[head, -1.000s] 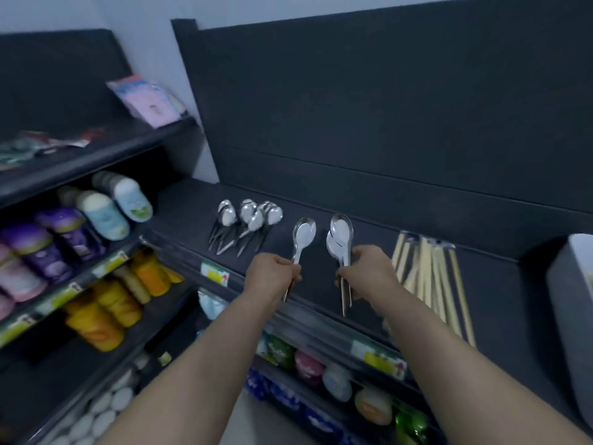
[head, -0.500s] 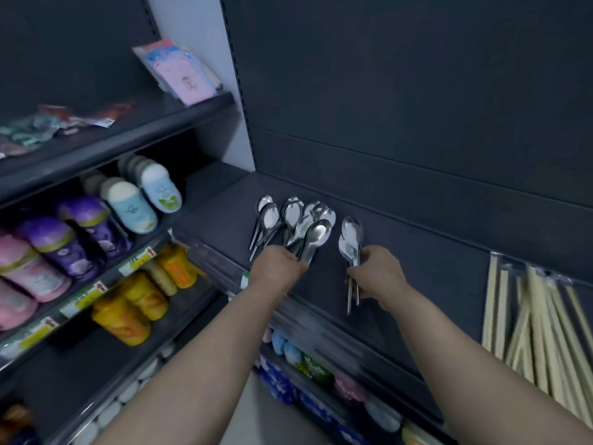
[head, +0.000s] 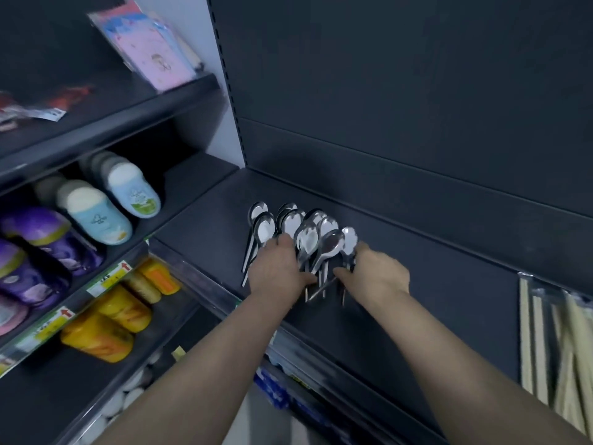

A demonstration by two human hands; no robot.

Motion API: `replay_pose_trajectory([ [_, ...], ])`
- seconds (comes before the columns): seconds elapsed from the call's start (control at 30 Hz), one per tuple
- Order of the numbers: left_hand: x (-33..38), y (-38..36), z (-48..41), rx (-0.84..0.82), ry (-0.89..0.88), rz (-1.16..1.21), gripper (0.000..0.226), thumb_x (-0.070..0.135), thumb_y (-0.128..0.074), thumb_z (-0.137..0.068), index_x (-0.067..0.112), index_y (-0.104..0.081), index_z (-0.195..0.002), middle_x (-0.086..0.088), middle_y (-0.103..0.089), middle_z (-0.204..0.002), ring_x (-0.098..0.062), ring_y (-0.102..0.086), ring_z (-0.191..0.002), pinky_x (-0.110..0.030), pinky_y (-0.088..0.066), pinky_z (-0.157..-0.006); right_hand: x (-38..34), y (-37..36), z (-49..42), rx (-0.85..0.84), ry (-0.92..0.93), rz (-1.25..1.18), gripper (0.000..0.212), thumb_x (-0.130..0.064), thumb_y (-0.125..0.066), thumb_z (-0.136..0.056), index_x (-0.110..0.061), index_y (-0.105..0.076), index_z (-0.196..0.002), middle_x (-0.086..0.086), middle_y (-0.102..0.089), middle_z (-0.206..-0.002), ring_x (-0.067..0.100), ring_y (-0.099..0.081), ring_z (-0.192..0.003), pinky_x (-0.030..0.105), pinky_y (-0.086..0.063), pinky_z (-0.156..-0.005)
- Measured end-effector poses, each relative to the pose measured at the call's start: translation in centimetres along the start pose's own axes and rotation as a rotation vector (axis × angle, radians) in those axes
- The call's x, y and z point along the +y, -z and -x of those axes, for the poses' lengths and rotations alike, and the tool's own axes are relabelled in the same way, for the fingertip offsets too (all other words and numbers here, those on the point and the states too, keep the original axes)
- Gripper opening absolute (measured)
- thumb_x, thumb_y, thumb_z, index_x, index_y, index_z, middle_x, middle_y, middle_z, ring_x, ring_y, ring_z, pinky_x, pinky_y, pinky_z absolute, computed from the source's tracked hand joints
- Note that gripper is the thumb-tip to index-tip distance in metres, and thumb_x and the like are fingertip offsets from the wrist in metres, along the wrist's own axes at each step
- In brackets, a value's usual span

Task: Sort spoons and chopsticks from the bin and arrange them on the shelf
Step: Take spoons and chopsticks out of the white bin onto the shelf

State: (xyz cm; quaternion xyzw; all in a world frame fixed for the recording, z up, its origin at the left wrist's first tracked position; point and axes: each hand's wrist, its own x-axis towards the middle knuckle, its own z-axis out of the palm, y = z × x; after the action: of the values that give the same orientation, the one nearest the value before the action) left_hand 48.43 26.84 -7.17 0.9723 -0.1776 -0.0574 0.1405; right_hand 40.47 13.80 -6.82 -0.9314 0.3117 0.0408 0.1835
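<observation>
Now placing spoons (head: pixel 308 239): left hand (head: pixel 278 272) and right hand (head: pixel 380 275) each grip handles, bowls fanned just beyond both on the shelf (head: pixel 423 303). Next, likely: let go, square the row. Chopsticks (head: pixel 539 335) wait well right of the right hand.

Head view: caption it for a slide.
Left hand and right hand hold metal spoons on the dark shelf, chopsticks farther right.

spoons (head: pixel 290 224) on shelf (head: pixel 205 220) | chopsticks (head: pixel 564 342) far right | hands (head: pixel 279 271) before spoons
</observation>
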Motion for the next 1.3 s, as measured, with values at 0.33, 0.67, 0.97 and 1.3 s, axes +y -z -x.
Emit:
replay_pose_trajectory([
  [0.33,-2.3,-1.6,-3.5,-0.107,-0.260,-0.173,0.065,0.067,-0.050,-0.085,0.025,-0.045,-0.134,-0.004,-0.038,-0.143,-0.028,-0.032,-0.131,-0.047,-0.037,-0.101,-2.4,-2.0,-1.9,-0.068,0.032,0.147,0.054,-0.053,-0.053,-0.091,-0.020,-0.050,-0.133,0.005,-0.044,-0.129,0.024,-0.037,-0.125,0.038,-0.043,-0.094],
  [0.67,2.8,-0.2,-2.3,0.053,-0.561,0.003,0.031,0.038,-0.058,-0.092,0.023,-0.062,-0.119,-0.001,-0.059,-0.123,-0.025,-0.045,-0.120,-0.037,-0.041,-0.092,0.8,0.0,2.9,0.093,-0.059,0.216,0.030,-0.038,-0.045,-0.098,-0.020,-0.060,-0.116,0.004,-0.053,-0.120,0.025,-0.045,-0.115,0.036,-0.039,-0.086],
  [0.97,15.5,-2.4,7.5,-0.061,-0.821,0.060,0.029,0.032,-0.055,-0.095,0.022,-0.060,-0.122,0.001,-0.063,-0.118,-0.022,-0.048,-0.115,-0.035,-0.044,-0.089,12.4,4.0,12.1,0.253,-0.244,0.201,0.032,-0.036,-0.046,-0.096,-0.022,-0.059,-0.122,0.003,-0.055,-0.122,0.024,-0.046,-0.120,0.036,-0.040,-0.091],
  [1.3,31.9,-6.4,24.6,-0.139,-0.973,0.149,0.023,0.028,-0.054,-0.094,0.026,-0.063,-0.115,0.003,-0.067,-0.113,-0.020,-0.054,-0.114,-0.033,-0.048,-0.088,31.6,10.2,27.4,0.594,-0.434,0.225,0.029,-0.015,-0.054,-0.088,-0.023,-0.067,-0.113,0.003,-0.065,-0.105,0.028,-0.055,-0.106,0.037,-0.043,-0.081],
])
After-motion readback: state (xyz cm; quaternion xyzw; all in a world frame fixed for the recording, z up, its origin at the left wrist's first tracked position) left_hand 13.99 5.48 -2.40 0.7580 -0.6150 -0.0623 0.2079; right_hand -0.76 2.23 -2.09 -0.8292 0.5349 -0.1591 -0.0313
